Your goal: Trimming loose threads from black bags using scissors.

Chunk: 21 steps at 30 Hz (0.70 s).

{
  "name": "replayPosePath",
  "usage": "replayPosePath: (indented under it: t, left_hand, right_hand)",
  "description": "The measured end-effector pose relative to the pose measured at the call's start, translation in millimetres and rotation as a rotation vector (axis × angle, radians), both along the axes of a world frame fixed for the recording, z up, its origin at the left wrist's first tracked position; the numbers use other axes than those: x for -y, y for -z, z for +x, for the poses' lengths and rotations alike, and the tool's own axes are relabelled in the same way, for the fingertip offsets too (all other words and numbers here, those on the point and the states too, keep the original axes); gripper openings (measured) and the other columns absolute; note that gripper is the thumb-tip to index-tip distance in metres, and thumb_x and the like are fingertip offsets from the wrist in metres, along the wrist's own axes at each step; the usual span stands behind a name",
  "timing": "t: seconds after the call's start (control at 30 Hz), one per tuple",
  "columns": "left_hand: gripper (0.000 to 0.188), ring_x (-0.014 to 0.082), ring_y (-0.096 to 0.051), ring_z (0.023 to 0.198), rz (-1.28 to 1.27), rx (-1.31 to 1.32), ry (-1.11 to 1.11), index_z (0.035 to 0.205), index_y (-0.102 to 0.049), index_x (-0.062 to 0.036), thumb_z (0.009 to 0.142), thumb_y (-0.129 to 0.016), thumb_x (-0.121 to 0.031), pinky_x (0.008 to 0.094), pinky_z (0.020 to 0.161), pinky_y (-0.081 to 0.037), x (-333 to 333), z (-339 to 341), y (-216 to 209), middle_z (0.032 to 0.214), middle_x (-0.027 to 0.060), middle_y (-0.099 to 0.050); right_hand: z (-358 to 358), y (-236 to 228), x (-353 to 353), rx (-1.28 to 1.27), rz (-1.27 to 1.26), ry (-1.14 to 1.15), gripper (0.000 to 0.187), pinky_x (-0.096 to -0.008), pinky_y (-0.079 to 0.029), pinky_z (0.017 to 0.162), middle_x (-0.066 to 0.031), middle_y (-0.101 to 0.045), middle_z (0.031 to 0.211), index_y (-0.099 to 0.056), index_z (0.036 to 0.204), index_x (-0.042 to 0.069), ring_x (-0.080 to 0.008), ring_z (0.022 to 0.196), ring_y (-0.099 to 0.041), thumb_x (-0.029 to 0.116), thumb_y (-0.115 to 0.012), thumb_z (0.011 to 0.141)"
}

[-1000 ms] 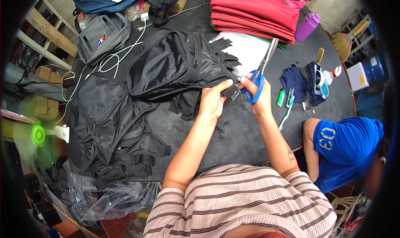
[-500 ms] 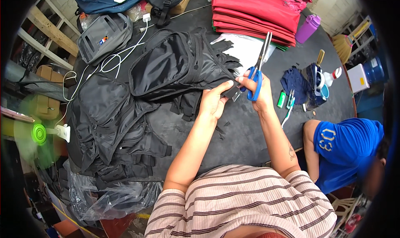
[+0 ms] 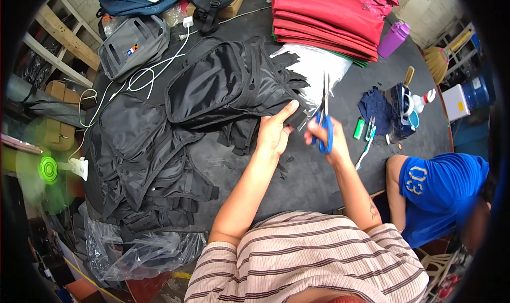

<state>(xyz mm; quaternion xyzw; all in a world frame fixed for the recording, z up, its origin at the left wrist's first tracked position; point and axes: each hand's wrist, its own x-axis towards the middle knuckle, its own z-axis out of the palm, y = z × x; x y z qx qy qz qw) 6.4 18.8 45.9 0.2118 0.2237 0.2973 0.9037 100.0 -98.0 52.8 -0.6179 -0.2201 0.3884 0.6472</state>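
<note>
My left hand (image 3: 274,129) pinches a black strap end (image 3: 298,115) at the right side of a black backpack (image 3: 210,85), which lies on the dark table. In my right hand (image 3: 338,148) are scissors (image 3: 329,133) with blue handles. Their metal blades point away from me, just right of the strap and apart from it, blurred at the tips. More black bag pieces (image 3: 135,130) are heaped at the left. Behind the backpack's frayed-looking strap ends lies a white plastic sheet (image 3: 313,64).
Folded red fabric (image 3: 324,24) is stacked at the back, a purple bottle (image 3: 394,40) beside it. On the right are a green lighter (image 3: 359,129), small snips (image 3: 370,127) and a dark caddy (image 3: 401,109). A person in blue (image 3: 443,191) sits at right. A green fan (image 3: 48,169) spins at left.
My right hand with the scissors has drawn back from the strap, toward me and slightly right. My left hand keeps its hold on the strap, almost unmoved.
</note>
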Motion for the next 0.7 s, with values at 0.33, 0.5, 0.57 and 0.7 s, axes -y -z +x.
replayPosePath:
  t: [0.33,0.5,0.57,0.7]
  left_hand:
    - [0.046,0.0156,-0.059,0.088,0.058,-0.064,-0.089,0.111,-0.054,-0.0063,0.069,-0.072,0.001,0.0292,0.074,-0.048,2,12,19,0.100,0.0044,-0.061]
    - [0.048,0.0164,-0.059,0.090,0.092,-0.036,-0.122,0.113,-0.052,-0.0046,0.069,-0.071,0.003,0.0287,0.077,-0.048,2,15,19,0.103,0.0057,-0.059]
    - [0.049,0.0167,-0.059,0.091,0.115,-0.036,-0.149,0.113,-0.052,-0.0040,0.069,-0.071,0.003,0.0283,0.078,-0.048,2,15,20,0.104,0.0061,-0.059]
    - [0.050,0.0165,-0.058,0.092,0.103,-0.051,-0.122,0.114,-0.052,-0.0032,0.068,-0.071,0.004,0.0276,0.080,-0.047,1,14,17,0.105,0.0065,-0.058]
  right_hand:
    - [-17,19,44,-0.088,0.014,-0.316,0.046,-0.0249,-0.045,0.060,-0.0009,-0.051,0.071,-0.053,0.087,0.004,-0.0108,0.065,-0.051,0.043,-0.071,0.071]
    - [-11,14,49,0.044,-0.112,-0.336,0.039,-0.0237,-0.044,0.058,-0.0001,-0.052,0.071,-0.053,0.086,0.004,-0.0093,0.063,-0.051,0.035,-0.071,0.071]
    - [-11,8,47,0.044,-0.142,-0.330,0.037,-0.0233,-0.043,0.057,0.0002,-0.052,0.070,-0.054,0.085,0.005,-0.0089,0.062,-0.051,0.034,-0.071,0.071]
    - [-11,5,45,-0.011,-0.121,-0.317,0.035,-0.0219,-0.042,0.054,0.0009,-0.051,0.068,-0.054,0.082,0.005,-0.0083,0.060,-0.050,0.033,-0.072,0.070]
